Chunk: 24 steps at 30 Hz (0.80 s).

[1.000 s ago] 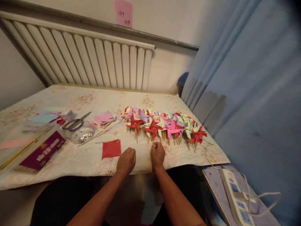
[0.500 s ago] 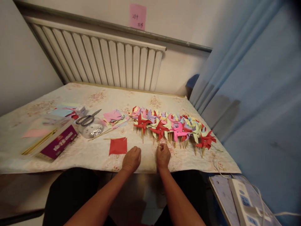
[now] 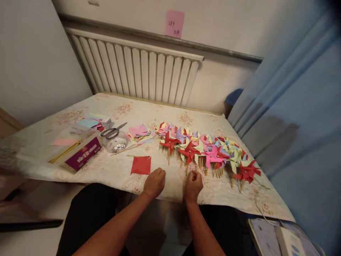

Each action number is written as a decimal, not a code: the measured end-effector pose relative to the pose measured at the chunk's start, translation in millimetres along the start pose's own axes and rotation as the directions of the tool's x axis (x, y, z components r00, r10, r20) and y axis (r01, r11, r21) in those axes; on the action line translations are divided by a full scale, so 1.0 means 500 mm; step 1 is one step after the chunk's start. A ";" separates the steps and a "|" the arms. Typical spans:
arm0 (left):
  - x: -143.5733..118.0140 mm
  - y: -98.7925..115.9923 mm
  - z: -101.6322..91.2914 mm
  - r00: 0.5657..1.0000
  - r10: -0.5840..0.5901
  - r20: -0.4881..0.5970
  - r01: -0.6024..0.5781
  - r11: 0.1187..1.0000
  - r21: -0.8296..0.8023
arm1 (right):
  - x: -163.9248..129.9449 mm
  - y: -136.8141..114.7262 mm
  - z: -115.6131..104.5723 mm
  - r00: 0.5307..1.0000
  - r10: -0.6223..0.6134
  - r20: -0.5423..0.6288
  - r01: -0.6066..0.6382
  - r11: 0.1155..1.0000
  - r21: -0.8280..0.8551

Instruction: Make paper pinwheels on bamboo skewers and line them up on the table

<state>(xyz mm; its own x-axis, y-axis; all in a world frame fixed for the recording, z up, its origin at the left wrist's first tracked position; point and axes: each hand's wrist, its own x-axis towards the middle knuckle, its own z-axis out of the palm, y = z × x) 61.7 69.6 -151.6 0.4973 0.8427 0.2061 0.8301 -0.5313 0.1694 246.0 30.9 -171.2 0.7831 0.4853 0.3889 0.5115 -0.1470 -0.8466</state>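
My left hand (image 3: 155, 182) rests at the table's front edge, curled into a loose fist, with nothing showing in it. Just left of it lies a square of red paper (image 3: 141, 165), slit at its corners, with a thin stick along its top edge. My right hand (image 3: 194, 185) is also closed at the front edge, thumb against curled fingers, no object visible in it. Right behind it stand several paper pinwheels on sticks, among them a red pinwheel (image 3: 189, 152) and a pink pinwheel (image 3: 215, 156).
On the left are scissors (image 3: 113, 131), a round clear container (image 3: 117, 145) of small silvery pieces, a purple box (image 3: 83, 153) with thin sticks beside it, and stacked coloured paper (image 3: 138, 130). A power strip (image 3: 290, 241) sits at lower right, beside a blue curtain (image 3: 295, 106).
The view has shifted, so the table and its contents appear farther right. Both hands stay closed in about the same places on the table.
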 end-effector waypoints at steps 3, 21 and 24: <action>-0.003 0.000 0.000 1.000 -0.006 0.003 0.006 1.000 -0.005 | -0.001 0.003 -0.002 1.000 -0.021 0.017 0.020 1.000 0.008; -0.064 -0.110 -0.059 0.944 -0.249 -0.218 0.133 0.889 -0.439 | -0.002 0.008 -0.006 0.984 -0.155 0.089 0.159 0.987 -0.032; -0.053 -0.191 -0.088 0.795 -0.569 -0.209 0.442 0.780 -0.444 | -0.001 0.012 -0.003 0.980 -0.176 0.094 0.180 0.983 -0.044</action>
<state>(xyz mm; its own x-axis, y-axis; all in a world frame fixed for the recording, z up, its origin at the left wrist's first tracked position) -41.8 94.4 -130.6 -0.1296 0.9545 0.2685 0.7550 -0.0805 0.6507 249.1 28.5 -175.7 0.6442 0.5828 0.4954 0.6593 -0.0947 -0.7459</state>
